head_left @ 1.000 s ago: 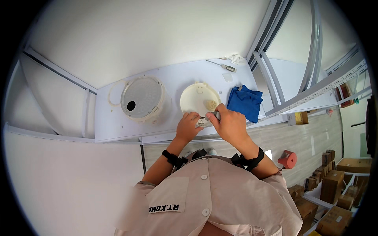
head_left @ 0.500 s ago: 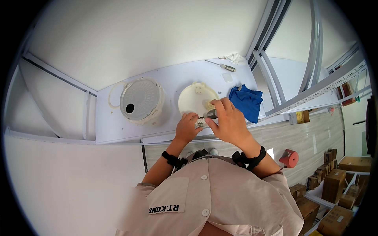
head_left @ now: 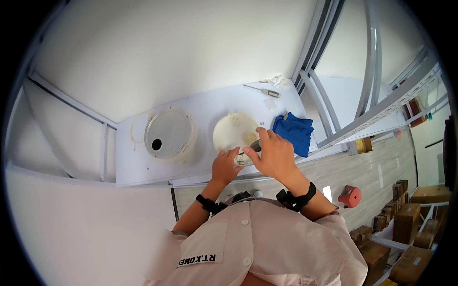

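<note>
A round cream lid (head_left: 228, 136) lies on the white table in front of me, with a small yellowish patch (head_left: 251, 138) on its right part. My left hand (head_left: 225, 167) is closed on the lid's near edge, fingertips beside a small fitting (head_left: 241, 159) there. My right hand (head_left: 276, 153) is wrapped round a screwdriver (head_left: 256, 146) with a dark grey handle. Its shaft points left toward the fitting and the left fingertips; exactly where the tip sits is too small to tell. To the left stands a round white appliance body (head_left: 170, 135) with a grey top and a black round hole.
A folded blue cloth (head_left: 293, 134) lies right of the lid. Behind it are a second screwdriver (head_left: 270, 92), a small clear plate (head_left: 270, 104) and a crumpled white cloth (head_left: 276, 81). Grey frame posts (head_left: 325, 107) rise at the right; a red stool (head_left: 350, 196) and cardboard boxes (head_left: 407, 223) stand below.
The view has tilted slightly, so the table and its things sit lower in the picture. Both hands keep their places at the lid's near edge, the right still gripping the screwdriver.
</note>
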Action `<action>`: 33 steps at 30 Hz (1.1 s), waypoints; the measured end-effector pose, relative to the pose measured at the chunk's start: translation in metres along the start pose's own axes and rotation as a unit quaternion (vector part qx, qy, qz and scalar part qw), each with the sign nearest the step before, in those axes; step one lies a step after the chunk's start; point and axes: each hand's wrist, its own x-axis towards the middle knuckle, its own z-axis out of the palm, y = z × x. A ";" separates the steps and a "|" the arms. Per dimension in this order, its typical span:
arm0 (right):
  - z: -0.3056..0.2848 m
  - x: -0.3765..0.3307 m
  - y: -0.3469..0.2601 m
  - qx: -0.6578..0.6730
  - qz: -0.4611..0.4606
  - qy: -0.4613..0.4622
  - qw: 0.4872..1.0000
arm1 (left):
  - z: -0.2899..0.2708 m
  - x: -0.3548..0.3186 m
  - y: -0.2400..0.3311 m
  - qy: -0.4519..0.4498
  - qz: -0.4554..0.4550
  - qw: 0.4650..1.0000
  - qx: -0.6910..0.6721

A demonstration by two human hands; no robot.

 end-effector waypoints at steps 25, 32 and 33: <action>0.000 -0.003 0.006 -0.014 0.030 -0.099 0.994 | -0.004 -0.003 0.007 -0.018 -0.043 0.997 0.066; 0.012 -0.007 0.015 0.107 -0.189 0.112 0.970 | -0.004 -0.005 0.006 -0.019 -0.057 0.996 0.066; 0.012 -0.006 0.013 0.102 -0.185 0.093 0.973 | -0.004 -0.005 0.007 -0.026 -0.064 0.995 0.068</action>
